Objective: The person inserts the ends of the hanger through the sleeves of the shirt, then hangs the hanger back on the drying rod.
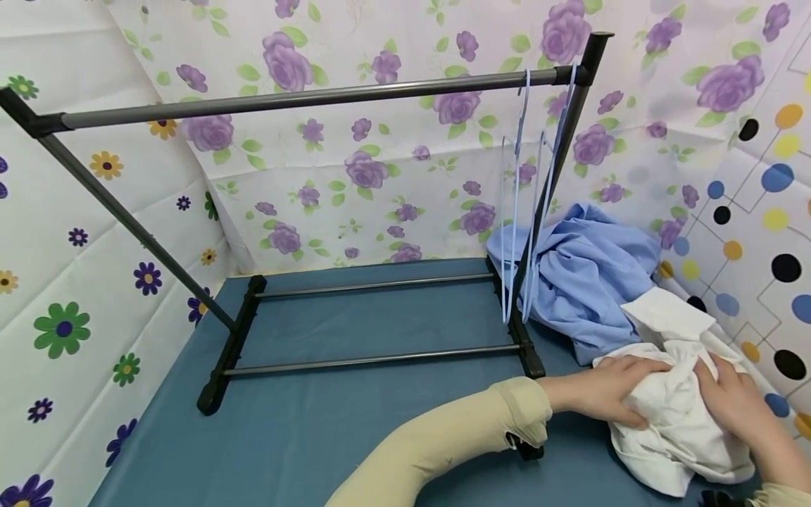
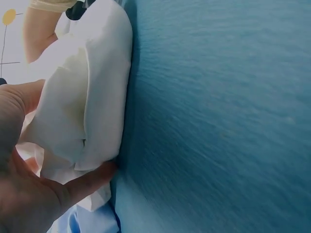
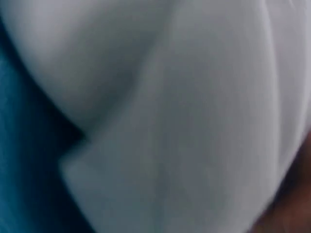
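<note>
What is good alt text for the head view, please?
The left hand and right hand touch a bunched white cloth at lower right. Behind it lies a crumpled blue cloth, beside a dark rack with pale blue hangers at its right end.

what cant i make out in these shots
White cloth: bunched in the head view, its folds hiding its full shape; blurred in the right wrist view.
Right hand: in the head view, cloth folds hide some fingertips.
Blue cloth: partly hidden behind the white cloth in the head view.
Right sleeve: mostly cut off by the head view's lower right corner.
</note>
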Motion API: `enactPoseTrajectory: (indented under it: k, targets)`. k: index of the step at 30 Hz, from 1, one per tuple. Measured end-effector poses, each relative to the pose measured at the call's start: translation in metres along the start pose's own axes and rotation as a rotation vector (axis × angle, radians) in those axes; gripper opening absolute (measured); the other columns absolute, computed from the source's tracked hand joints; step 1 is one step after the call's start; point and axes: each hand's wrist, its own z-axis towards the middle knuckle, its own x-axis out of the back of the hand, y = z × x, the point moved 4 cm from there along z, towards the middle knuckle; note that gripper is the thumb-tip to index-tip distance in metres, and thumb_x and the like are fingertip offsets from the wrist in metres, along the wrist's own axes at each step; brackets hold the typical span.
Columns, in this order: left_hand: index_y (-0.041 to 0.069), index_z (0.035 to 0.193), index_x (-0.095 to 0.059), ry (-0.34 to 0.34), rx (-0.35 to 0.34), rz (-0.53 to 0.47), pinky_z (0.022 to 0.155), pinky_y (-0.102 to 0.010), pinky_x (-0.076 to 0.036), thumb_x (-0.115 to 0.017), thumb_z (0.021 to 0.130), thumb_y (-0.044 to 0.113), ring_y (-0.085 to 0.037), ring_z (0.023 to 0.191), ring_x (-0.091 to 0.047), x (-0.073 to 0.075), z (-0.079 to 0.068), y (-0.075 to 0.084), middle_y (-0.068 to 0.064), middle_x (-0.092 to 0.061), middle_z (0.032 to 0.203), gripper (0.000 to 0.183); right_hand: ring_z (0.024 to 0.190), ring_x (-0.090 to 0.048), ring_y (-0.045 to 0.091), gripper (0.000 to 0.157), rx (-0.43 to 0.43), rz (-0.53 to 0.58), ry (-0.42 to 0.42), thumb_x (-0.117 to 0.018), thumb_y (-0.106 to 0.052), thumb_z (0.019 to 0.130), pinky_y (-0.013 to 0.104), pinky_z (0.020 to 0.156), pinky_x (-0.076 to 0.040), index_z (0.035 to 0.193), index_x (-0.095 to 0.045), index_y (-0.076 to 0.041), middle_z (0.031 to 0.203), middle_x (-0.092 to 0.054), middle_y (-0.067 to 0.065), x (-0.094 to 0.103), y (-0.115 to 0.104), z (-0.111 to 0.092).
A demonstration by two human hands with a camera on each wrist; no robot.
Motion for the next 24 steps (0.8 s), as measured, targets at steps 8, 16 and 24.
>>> enactPoseTrajectory:
  k: [8,16,24]
  targets:
    - [0.027,0.146,-0.019,0.007,-0.02,-0.063,0.097,-0.013,-0.014,-0.076,0.076,0.039,0.009,0.125,-0.016,0.008,-0.01,-0.004,0.016,-0.02,0.146,0.091,0.102,-0.033,0.066,0.074,0.039,-0.01,-0.113,-0.022,-0.041,0.101,0.065,0.076,-0.034,0.124,-0.02,0.029,0.115,-0.028,0.053,-0.002,0.002,0.002]
    - [0.026,0.145,-0.021,0.021,-0.025,-0.09,0.095,-0.012,-0.014,-0.074,0.078,0.035,0.011,0.123,-0.019,0.005,-0.016,-0.007,0.017,-0.024,0.144,0.086,0.109,-0.023,0.067,0.087,-0.064,0.082,-0.224,-0.019,-0.052,0.097,0.067,0.081,-0.03,0.129,-0.006,0.027,0.123,-0.018,0.053,-0.009,-0.002,-0.006]
    - [0.022,0.142,-0.026,0.052,-0.056,-0.154,0.098,-0.012,-0.014,-0.078,0.075,0.027,0.011,0.123,-0.02,0.011,-0.026,-0.011,0.015,-0.029,0.142,0.085,0.108,-0.028,0.065,0.086,-0.085,0.092,-0.138,-0.027,-0.054,0.096,0.066,0.076,-0.033,0.134,-0.014,0.022,0.125,-0.023,0.05,-0.007,-0.018,-0.016]
